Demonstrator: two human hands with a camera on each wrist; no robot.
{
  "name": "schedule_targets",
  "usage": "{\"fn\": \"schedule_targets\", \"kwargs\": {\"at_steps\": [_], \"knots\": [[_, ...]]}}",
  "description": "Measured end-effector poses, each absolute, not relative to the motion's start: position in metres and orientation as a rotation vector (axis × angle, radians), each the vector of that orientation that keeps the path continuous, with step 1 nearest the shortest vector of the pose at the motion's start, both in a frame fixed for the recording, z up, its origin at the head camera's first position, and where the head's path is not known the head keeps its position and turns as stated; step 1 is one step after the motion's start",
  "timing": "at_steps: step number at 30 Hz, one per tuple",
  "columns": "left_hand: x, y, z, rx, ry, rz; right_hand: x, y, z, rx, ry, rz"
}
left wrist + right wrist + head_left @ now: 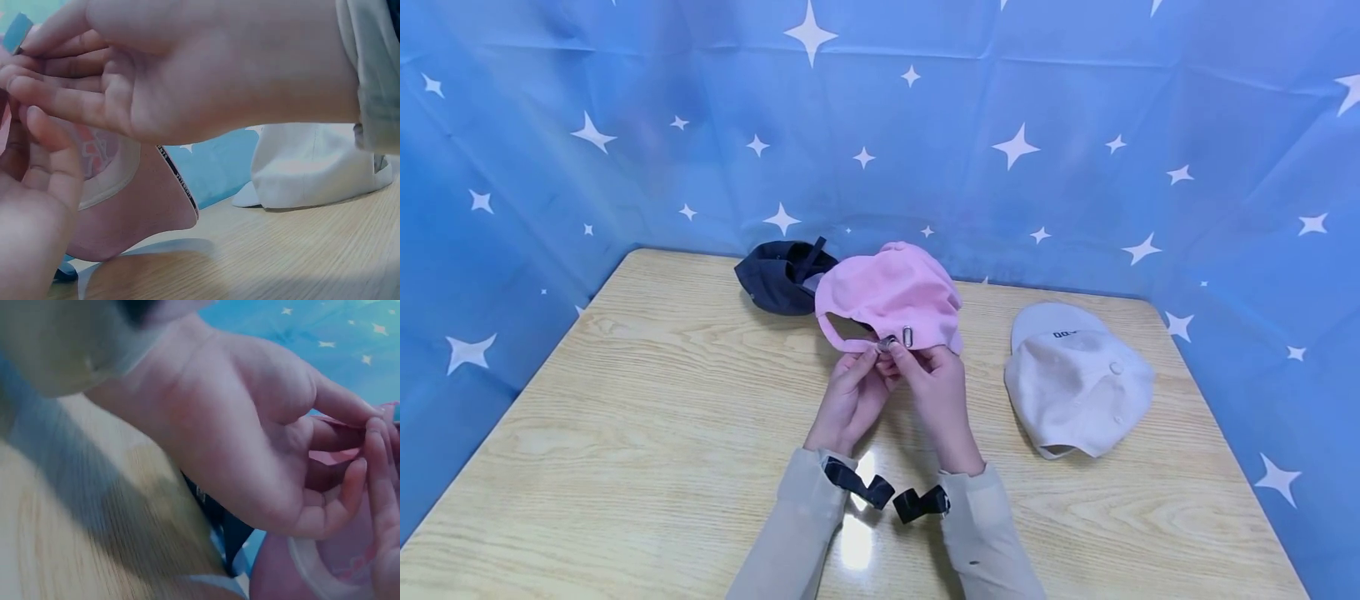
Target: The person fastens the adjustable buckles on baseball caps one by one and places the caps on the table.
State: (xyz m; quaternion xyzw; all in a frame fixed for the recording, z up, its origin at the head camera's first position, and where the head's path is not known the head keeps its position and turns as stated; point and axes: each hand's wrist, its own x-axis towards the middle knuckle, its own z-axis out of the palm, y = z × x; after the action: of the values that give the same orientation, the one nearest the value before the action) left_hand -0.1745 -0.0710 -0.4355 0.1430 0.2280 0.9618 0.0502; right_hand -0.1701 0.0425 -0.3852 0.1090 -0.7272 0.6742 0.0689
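Note:
A pink baseball cap (898, 287) is held up with its back opening and adjustable strap (850, 343) facing me. My left hand (852, 402) pinches the strap end close by a small metal buckle (886, 342). From the other side, thumb and fingers of my right hand (942, 398) pinch the same spot, fingertips right beside the left ones. A metal-rimmed slot (907, 337) shows on the cap's band just right of the buckle. In the left wrist view the pink brim (134, 215) hangs down over the table; fingers hide much of the strap.
A black cap (775, 279) lies behind and left of the pink one, at the table's back edge. On the right rests a white cap (1078, 387), brim toward the back. Blue star-patterned cloth (925, 125) hangs behind the wooden table (647, 417).

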Motion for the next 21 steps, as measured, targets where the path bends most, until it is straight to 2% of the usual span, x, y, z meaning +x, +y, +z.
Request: {"fn": "schedule_targets", "kwargs": {"at_steps": [8,21], "knots": [[-0.1746,-0.069,-0.4334,0.52,0.776,2.958,-0.1734,0.0475,-0.3844,0.424,-2.025,2.305],[-0.1733,-0.0707,-0.4286,0.396,0.975,2.969,-0.1741,0.0514,-0.3846,0.359,-2.137,2.214]]}}
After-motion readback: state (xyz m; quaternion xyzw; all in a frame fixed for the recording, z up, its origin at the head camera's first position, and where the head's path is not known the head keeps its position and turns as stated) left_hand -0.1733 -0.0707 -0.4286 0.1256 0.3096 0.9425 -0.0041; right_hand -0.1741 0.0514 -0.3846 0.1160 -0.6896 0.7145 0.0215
